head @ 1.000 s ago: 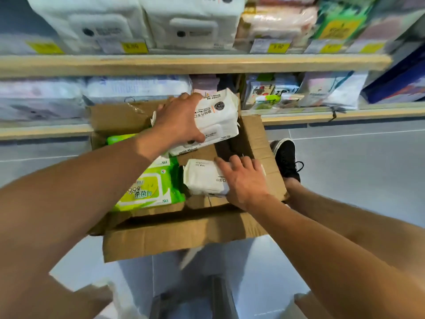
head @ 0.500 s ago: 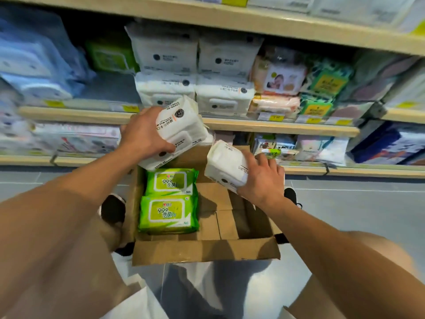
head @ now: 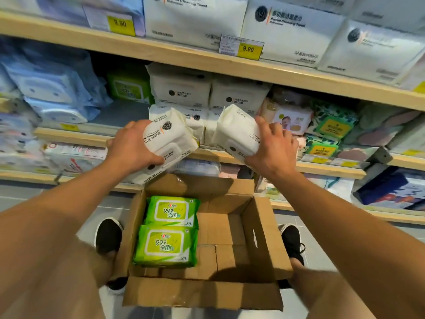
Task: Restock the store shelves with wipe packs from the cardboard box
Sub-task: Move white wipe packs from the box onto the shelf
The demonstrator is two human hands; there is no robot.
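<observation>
The left hand covers the near end of its white wipe pack; the right hand hides part of the other white pack. At the frame's top edge the large white packs are cut off. Blue packs at the left are blurred. The cardboard box hides part of each black shoe.

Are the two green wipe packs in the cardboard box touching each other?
Touching. In the head view the far green wipe pack and the near green wipe pack lie edge to edge in the cardboard box, with no gap between them.
</observation>
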